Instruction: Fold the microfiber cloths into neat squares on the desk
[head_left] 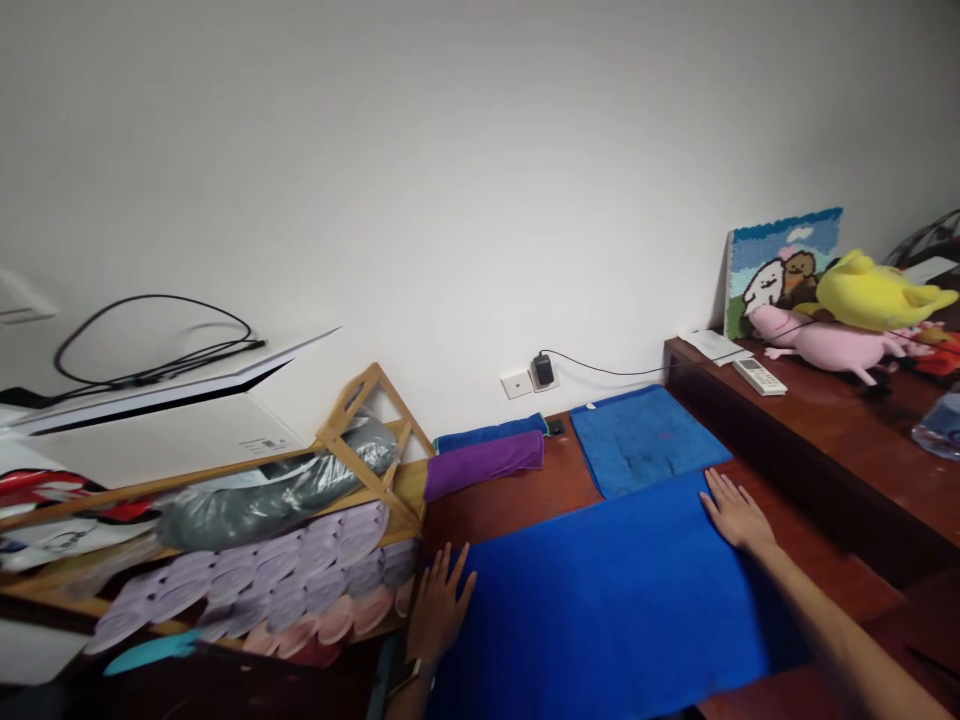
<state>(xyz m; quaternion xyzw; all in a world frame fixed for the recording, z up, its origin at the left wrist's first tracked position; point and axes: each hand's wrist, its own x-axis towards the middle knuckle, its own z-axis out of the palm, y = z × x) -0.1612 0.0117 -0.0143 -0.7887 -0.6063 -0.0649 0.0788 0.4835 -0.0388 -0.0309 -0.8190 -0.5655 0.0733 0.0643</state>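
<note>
A bright blue cloth [607,590] lies spread on the reddish-brown wooden surface in front of me. Flat on its left edge, fingers spread, is my left hand [439,610], with a band on the wrist. My right hand [739,512] rests on the far right corner, fingers stretched out and nothing gripped. Just beyond the cloth is a folded blue towel [645,440], with dark stains on it. A rolled purple towel [486,465] and a rolled darker blue towel [491,432] lie against the wall side.
On the left, a wooden rack [375,440] holds lilac and pink slippers [300,570] and a plastic-wrapped grey bundle [277,505]. A white box [187,410] carries a black cable. On the raised right ledge sit a remote [759,377], plush toys [832,345] and a picture [787,265]. A charger [544,370] is plugged in.
</note>
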